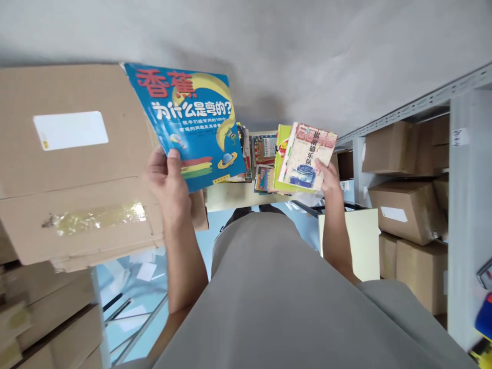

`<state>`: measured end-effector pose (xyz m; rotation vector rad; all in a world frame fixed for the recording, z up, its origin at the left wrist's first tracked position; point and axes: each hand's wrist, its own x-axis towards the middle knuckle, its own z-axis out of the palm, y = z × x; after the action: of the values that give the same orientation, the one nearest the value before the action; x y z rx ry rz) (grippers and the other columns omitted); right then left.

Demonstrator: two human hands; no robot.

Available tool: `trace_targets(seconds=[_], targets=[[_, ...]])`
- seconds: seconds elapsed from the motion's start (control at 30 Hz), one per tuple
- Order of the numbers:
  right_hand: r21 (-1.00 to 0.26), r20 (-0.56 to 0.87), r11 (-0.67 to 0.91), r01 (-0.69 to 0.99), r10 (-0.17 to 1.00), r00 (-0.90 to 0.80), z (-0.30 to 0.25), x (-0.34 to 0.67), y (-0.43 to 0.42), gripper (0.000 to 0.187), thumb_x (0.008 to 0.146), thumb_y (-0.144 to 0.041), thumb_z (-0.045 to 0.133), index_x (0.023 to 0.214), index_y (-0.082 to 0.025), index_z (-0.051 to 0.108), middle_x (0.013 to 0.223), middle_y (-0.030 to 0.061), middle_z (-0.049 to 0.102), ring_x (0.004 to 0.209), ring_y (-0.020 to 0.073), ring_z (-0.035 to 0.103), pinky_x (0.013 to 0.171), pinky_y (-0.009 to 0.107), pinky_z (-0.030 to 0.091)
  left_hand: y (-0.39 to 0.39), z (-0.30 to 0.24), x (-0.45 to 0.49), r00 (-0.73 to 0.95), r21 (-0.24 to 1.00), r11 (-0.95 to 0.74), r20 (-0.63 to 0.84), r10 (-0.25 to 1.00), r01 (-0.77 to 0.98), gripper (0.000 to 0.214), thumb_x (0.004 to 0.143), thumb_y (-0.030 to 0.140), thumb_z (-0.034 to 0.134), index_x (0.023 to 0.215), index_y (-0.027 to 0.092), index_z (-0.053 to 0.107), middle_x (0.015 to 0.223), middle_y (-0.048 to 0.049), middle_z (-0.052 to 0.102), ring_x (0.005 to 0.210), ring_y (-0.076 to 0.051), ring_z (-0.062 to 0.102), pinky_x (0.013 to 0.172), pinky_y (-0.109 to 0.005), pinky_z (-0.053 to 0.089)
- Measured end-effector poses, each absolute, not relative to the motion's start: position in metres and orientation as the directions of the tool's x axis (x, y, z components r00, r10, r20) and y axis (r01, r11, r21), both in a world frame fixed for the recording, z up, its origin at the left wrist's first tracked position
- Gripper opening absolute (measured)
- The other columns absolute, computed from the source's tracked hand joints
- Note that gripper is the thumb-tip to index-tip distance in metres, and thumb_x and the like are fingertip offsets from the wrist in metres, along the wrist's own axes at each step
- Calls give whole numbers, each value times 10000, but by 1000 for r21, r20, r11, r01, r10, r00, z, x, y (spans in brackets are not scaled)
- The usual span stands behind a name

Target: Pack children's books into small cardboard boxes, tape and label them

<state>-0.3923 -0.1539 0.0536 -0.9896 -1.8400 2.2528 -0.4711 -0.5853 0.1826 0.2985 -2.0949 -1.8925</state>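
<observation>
My left hand (167, 178) grips the lower edge of a large blue book (188, 120) with red and white Chinese lettering and a yellow banana on its cover, held up in front of a cardboard box (73, 169). My right hand (329, 177) holds a thin pale book (307, 154) with a red title and blue picture, together with a yellow-green book (281, 146) behind it. Both hands are raised over stacks of books (261, 154) lying on a pale table (226, 197). My grey shirt fills the lower middle.
The large taped cardboard box with a white label stands at the left, more boxes below it. A grey metal shelf rack (467, 205) at the right holds several cardboard boxes (407, 210). A pale yellow board (363, 241) leans beside my right arm. Papers lie on the blue floor (134, 277).
</observation>
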Motion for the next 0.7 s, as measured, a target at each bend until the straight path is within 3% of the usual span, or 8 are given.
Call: trace_targets(seconds=[0.1, 0.23, 0.37, 0.5, 0.63, 0.7], targets=[[-953, -303, -132, 273, 407, -861, 70, -418, -124, 765, 651, -714, 1067, 1238, -295, 810, 1363, 63, 880, 1348, 360, 814, 1205, 538, 668, -579, 185, -462, -941, 988, 141, 99, -325, 55, 589, 973, 707, 827, 1185, 157, 825, 1158, -82, 847, 1125, -256, 819, 1088, -431, 671], [-973, -199, 61, 222, 259, -945, 94, -470, -92, 753, 668, -616, 1117, 1266, -274, 813, 1397, 84, 858, 1419, 382, 755, 1235, 525, 631, -572, 183, -455, -946, 988, 147, 100, -307, 57, 594, 973, 702, 842, 1234, 169, 830, 1178, -76, 854, 1090, -244, 807, 1050, -432, 678], [-941, -282, 175, 289, 62, -957, 93, -540, -94, 558, 785, -399, 1095, 1209, -164, 818, 1242, 82, 860, 1382, 386, 743, 1184, 542, 643, -562, 182, -451, -936, 991, 121, 102, -336, 65, 502, 1012, 665, 840, 1191, 196, 846, 1095, -34, 845, 1054, -223, 785, 1009, -405, 674], [-899, -402, 279, 337, -226, -887, 57, -610, -125, 403, 709, -196, 1110, 990, -146, 825, 974, -6, 834, 1178, 316, 795, 1084, 480, 691, -557, 186, -442, -927, 991, 120, 106, -360, 67, 449, 1010, 594, 867, 1207, 191, 874, 1101, -40, 862, 1012, -211, 772, 905, -346, 653], [-882, -407, 347, 318, -224, -886, 8, -653, -163, 390, 713, -260, 1120, 825, -120, 773, 916, 1, 806, 1151, 301, 811, 1036, 472, 674, -557, 190, -427, -897, 988, 156, 88, -432, 22, 433, 999, 585, 867, 1177, 190, 874, 1089, -33, 856, 982, -197, 750, 885, -324, 633], [-858, -423, 410, 309, -224, -878, -13, -661, -177, 441, 636, -258, 1152, 765, -125, 752, 910, 28, 815, 1164, 326, 812, 1057, 503, 658, -556, 190, -417, -873, 985, 171, 64, -483, -23, 436, 1001, 596, 857, 1153, 188, 864, 1067, -35, 843, 986, -203, 743, 897, -329, 636]])
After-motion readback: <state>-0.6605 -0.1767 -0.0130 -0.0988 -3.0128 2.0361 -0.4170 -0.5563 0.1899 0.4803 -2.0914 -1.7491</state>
